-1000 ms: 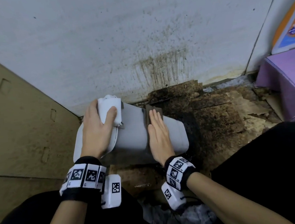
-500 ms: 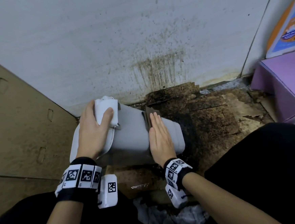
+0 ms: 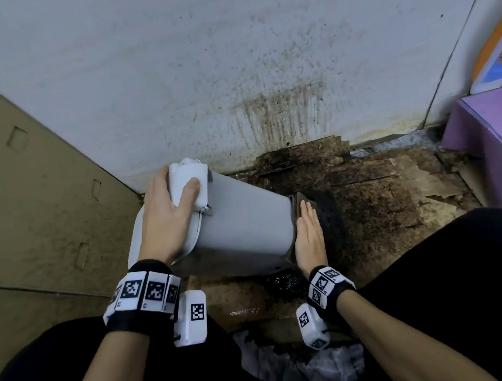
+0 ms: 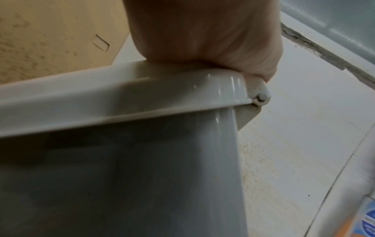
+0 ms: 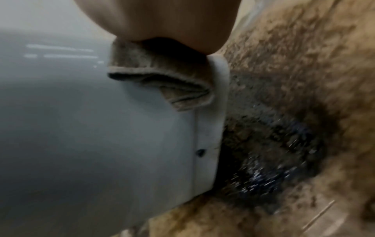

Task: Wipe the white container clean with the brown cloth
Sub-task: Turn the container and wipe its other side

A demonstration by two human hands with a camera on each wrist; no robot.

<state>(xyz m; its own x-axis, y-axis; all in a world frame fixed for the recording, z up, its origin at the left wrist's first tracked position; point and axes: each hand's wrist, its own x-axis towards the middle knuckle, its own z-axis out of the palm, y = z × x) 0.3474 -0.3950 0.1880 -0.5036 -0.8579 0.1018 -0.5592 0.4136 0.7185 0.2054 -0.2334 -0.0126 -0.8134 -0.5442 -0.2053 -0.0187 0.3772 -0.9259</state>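
Gripping the white latch block (image 3: pixel 190 185) at the lid end, our left hand (image 3: pixel 168 218) curls round it and steadies the white container (image 3: pixel 247 229), which lies tipped on its side on stained cardboard (image 3: pixel 373 201) by the wall (image 3: pixel 234 71). Our right hand (image 3: pixel 309 240) lies flat with straight fingers, pressing the brown cloth (image 5: pixel 162 77) against the container's bottom end. We judge the cloth could slide over that end onto the wet black patch (image 5: pixel 274 152) just beside it and smear grime back. Room is tight: wall behind, cardboard panel (image 3: pixel 33 192) to our left, knees close; the open way runs back toward the lid.
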